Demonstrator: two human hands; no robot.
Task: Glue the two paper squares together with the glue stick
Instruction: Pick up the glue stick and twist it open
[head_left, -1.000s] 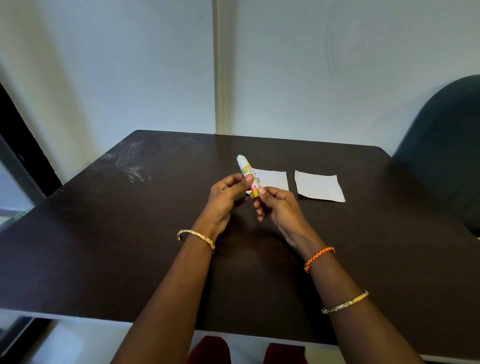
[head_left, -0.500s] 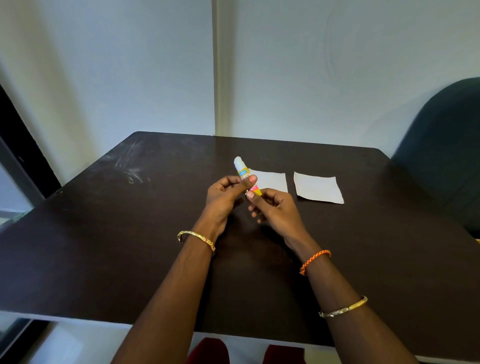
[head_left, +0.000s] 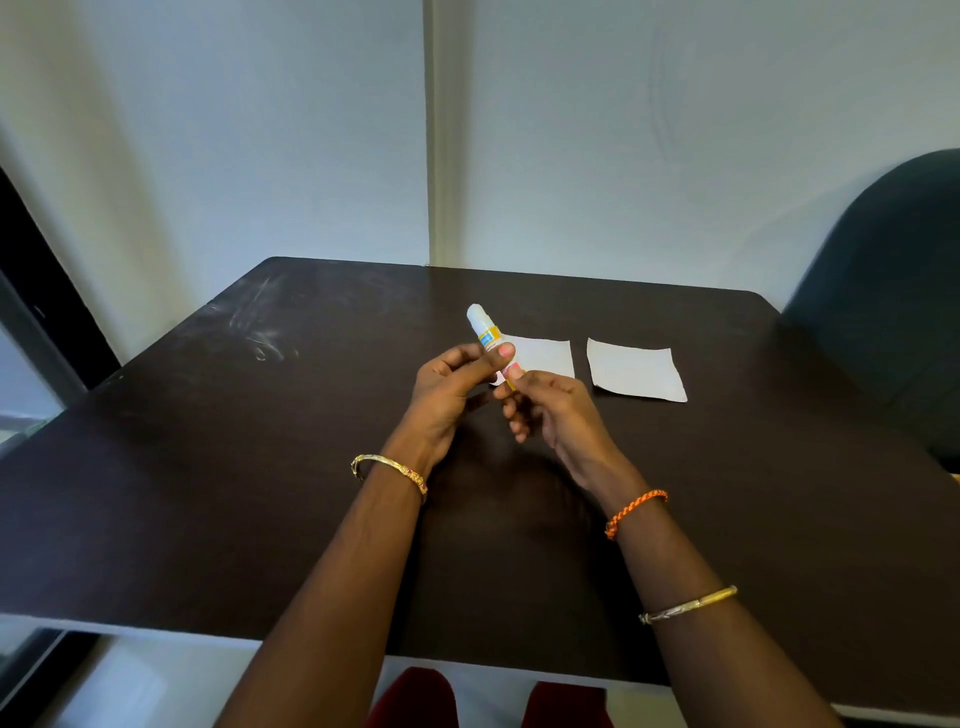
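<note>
White-capped, the cylindrical glue stick (head_left: 488, 338) is gripped by fingers of the left hand (head_left: 447, 395) and right hand (head_left: 558, 410); two flat paper squares (head_left: 545, 356) (head_left: 636, 369) are seen at two o'clock on the dark surface (head_left: 208, 467).

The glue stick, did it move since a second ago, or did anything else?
Hardly. The glue stick tipped slightly, its white cap end leaning a little more to the left. The left hand still grips its middle, and the right hand still pinches its lower end. Nothing was let go. Both paper squares stayed flat on the table.
</note>
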